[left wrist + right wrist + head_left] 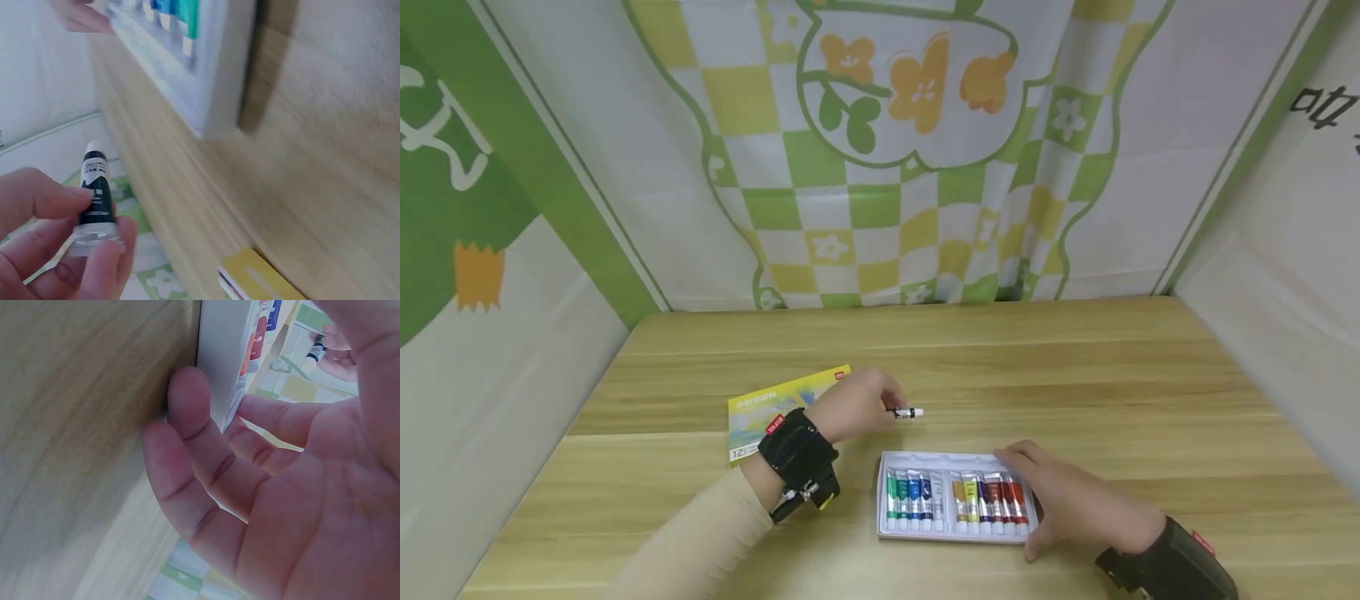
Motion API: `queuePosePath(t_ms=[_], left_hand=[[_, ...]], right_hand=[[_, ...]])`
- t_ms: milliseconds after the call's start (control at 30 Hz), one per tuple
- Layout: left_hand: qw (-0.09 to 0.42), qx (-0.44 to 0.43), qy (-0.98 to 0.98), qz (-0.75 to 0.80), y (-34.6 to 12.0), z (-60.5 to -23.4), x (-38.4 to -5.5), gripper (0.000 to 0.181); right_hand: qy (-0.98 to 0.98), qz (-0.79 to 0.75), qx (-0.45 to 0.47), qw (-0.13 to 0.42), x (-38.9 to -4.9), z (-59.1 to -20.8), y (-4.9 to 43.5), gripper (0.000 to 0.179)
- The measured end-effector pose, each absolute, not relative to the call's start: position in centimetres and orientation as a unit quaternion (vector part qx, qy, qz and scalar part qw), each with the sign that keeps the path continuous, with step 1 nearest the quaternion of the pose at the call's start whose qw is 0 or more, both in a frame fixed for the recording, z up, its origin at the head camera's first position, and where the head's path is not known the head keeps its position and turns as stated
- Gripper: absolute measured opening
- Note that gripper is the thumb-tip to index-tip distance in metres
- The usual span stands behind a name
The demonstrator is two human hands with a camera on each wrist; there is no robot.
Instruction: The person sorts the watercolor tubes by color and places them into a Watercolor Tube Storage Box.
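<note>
My left hand point(859, 403) pinches a small paint tube point(97, 190) with a black body, a white label and a white cap. It holds the tube above the table, behind the tray, cap pointing right in the head view. A shallow white tray point(949, 497) lies on the table with paint tubes in two groups, greens and blues on the left, yellow to red on the right. Its right end is gripped by my right hand point(1060, 500), thumb at the near corner and fingers along the far corner and side wall.
A yellow paint box point(790, 400) with a printed cover lies flat, partly behind my left hand. The wooden table point(1150, 400) runs back to a patterned green and yellow curtain point(880, 217), with fabric walls at both sides.
</note>
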State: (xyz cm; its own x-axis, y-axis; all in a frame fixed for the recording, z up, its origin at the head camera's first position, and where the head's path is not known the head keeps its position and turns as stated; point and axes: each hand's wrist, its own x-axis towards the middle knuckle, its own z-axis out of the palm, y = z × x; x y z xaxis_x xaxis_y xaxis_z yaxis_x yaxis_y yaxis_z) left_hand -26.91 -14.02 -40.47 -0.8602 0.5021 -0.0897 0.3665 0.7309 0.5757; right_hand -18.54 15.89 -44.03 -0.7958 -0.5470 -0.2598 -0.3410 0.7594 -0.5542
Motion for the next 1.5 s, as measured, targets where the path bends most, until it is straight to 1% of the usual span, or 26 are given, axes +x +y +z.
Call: queuePosePath(t_ms=[100, 267, 500, 633, 767, 933, 1100, 1300, 1500], left_hand=[[0.130, 0.241, 0.911, 0.308, -14.2, -40.1, -26.7, 0.014], [0.123, 0.272, 0.888, 0.349, -14.0, -39.6, -26.5, 0.010], [0.147, 0.262, 0.848, 0.436, -13.5, -39.9, -26.0, 0.009], [0.171, 0.264, 0.811, 0.493, -13.1, -40.2, -25.6, 0.010], [0.211, 0.253, 0.779, 0.534, -12.4, -40.7, -25.1, 0.009], [0.239, 0.230, 0.780, 0.531, -11.5, -41.9, -24.7, 0.013], [0.241, 0.209, 0.808, 0.495, -10.7, -42.8, -24.0, 0.019], [0.237, 0.197, 0.825, 0.473, -10.1, -43.4, -23.3, 0.018], [0.268, 0.175, 0.806, 0.498, -9.6, -43.7, -23.4, 0.017]], right_hand=[[0.917, -0.246, -0.238, 0.204, -18.6, -44.1, 15.9, 0.113], [0.923, -0.242, -0.222, 0.201, -18.9, -44.0, 15.8, 0.113], [0.924, -0.237, -0.228, 0.197, -19.2, -43.7, 15.9, 0.112], [0.925, -0.232, -0.232, 0.191, -19.4, -43.6, 16.0, 0.112], [0.925, -0.229, -0.237, 0.190, -19.5, -43.5, 16.0, 0.112], [0.924, -0.233, -0.232, 0.197, -19.5, -43.5, 15.9, 0.113], [0.923, -0.237, -0.223, 0.204, -19.4, -43.8, 15.9, 0.114], [0.920, -0.240, -0.229, 0.210, -19.1, -44.0, 15.9, 0.113], [0.917, -0.245, -0.231, 0.213, -19.0, -44.1, 15.9, 0.113]])
